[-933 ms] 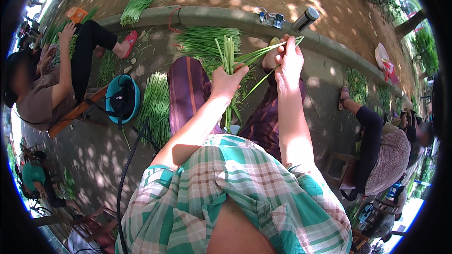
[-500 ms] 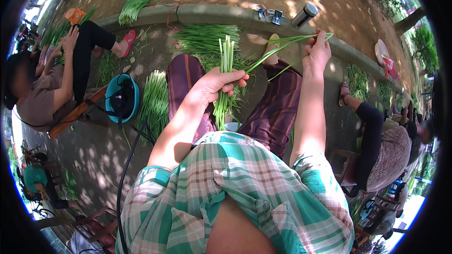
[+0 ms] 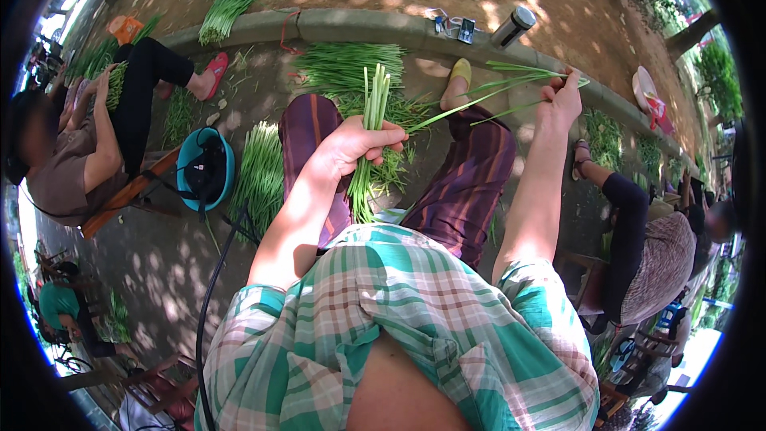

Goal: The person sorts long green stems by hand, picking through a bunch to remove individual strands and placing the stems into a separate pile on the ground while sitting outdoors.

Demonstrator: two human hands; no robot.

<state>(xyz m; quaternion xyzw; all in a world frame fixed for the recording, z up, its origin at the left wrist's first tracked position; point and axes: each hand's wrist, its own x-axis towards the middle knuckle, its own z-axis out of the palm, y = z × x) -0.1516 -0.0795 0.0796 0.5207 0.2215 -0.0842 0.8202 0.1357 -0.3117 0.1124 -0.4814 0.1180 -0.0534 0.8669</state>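
Here, fingers (image 3: 389,137) hold stalks (image 3: 374,105); a black bag (image 3: 213,158) bears blurred marking (image 3: 200,166)

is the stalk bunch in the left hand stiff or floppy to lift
The bunch is probably light, being just a slim fistful in the left hand. Its pale ends seem fairly stiff, poking out straight above the grip.

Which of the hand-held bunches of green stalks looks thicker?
The pale-ended bunch in the left hand; the right hand pinches only a few thin, spread-out stalks.

Stalk pile (image 3: 263,161) right of basin (image 3: 229,169), flask (image 3: 513,27) on kerb (image 3: 351,25)
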